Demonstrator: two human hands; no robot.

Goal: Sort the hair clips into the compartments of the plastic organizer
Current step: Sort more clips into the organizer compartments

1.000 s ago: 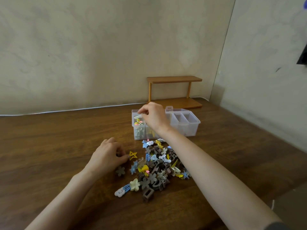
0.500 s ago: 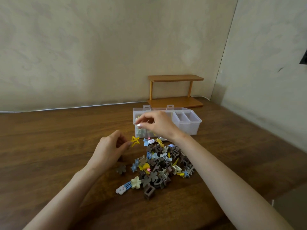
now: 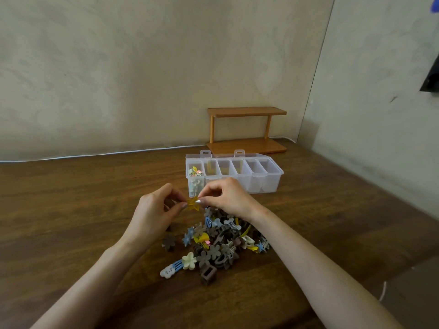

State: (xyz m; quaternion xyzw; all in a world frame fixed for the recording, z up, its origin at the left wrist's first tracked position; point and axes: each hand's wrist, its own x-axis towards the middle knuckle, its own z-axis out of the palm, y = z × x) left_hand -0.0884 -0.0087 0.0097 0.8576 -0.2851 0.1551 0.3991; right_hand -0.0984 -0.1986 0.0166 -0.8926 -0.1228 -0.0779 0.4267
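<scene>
A yellow star hair clip (image 3: 193, 204) is held above the table, in front of the clear plastic organizer (image 3: 266, 184). My left hand (image 3: 155, 213) pinches its left side and my right hand (image 3: 226, 198) pinches its right side. The organizer has several compartments; the leftmost one holds several small pastel clips (image 3: 196, 173), and something yellow shows in the one beside it. Below my hands lies a pile of hair clips (image 3: 221, 243) in brown, blue, yellow and cream, shaped as flowers, stars and squares.
A small wooden two-level shelf (image 3: 247, 129) stands against the wall behind the organizer. A brown flower clip (image 3: 168, 242) and a white cloud clip (image 3: 169, 271) lie at the pile's left edge. The wooden table (image 3: 71, 210) ends at the right front.
My right hand came back from the organizer's left compartment and took the other side of the yellow star clip, which my left hand lifted off the table.
</scene>
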